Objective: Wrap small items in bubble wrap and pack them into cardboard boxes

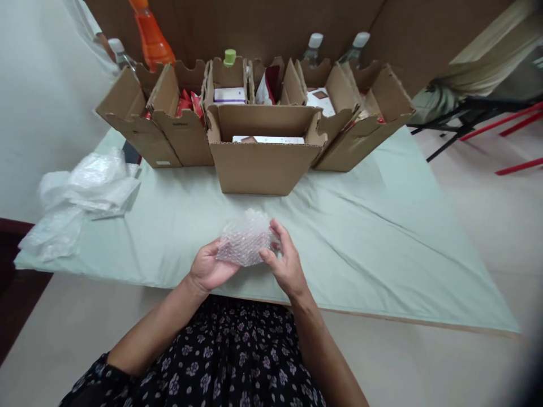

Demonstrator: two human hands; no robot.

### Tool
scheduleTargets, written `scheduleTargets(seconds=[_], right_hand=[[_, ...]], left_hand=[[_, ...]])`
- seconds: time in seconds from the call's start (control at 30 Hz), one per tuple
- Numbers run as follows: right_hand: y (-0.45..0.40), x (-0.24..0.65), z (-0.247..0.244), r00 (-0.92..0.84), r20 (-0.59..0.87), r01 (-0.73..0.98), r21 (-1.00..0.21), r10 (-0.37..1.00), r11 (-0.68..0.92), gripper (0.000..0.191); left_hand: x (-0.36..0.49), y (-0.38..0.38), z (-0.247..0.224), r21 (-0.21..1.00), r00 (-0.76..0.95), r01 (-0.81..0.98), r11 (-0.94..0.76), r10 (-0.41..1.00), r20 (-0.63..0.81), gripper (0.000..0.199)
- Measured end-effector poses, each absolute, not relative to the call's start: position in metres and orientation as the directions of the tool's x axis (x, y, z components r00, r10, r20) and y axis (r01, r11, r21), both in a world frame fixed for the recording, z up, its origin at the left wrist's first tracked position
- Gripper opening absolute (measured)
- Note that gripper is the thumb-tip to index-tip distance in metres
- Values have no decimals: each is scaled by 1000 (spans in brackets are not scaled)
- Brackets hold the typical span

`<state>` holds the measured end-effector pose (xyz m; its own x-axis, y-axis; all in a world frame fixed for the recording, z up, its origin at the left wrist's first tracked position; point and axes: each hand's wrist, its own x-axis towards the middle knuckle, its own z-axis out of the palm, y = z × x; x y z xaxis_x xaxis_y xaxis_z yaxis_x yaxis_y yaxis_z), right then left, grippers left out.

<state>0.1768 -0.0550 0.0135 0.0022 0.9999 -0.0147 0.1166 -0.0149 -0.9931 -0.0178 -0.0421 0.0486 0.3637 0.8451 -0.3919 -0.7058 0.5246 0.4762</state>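
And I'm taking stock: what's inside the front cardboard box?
Inside the front cardboard box, the top of a brown-marked white item shows. The box's front wall hides the rest, and anything beneath it cannot be seen.

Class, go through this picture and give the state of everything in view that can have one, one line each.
Held wrap: between the hands
Left hand: palm up, holding
Right hand: fingers curved, parted
Loose wrap: crumpled, heaped
Front box: upright, open-topped
Back boxes: upright, open-topped
White-capped bottles: capped
Orange bottle: cap unclear
Cloth: spread, creased
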Motion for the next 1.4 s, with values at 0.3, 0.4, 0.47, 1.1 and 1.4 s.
scheduleTargets(seconds=[0.3,0.4,0.47,1.1,1.4], right_hand=[[-38,180,9,-56,-261,-317,-911,964,-265,63],[-34,181,10,61,-293,-416,-876,954,-242,46],[-30,193,13,222,-269,-430,-890,937,-154,41],[-18,282,2,206,331,857,-515,921,-7,54],[26,253,12,-263,118,940,-192,958,281,26]], left_hand=[[-49,-45,45,584,375,-621,523,852,-364,33],[-57,-40,54,610,368,-608,508,862,-349,36],[-68,-30,60,647,251,-617,448,892,-377,29],[-96,-16,26,944,-237,151,292,938,-252,27],[-99,-20,29,938,-308,179,295,923,-232,24]])
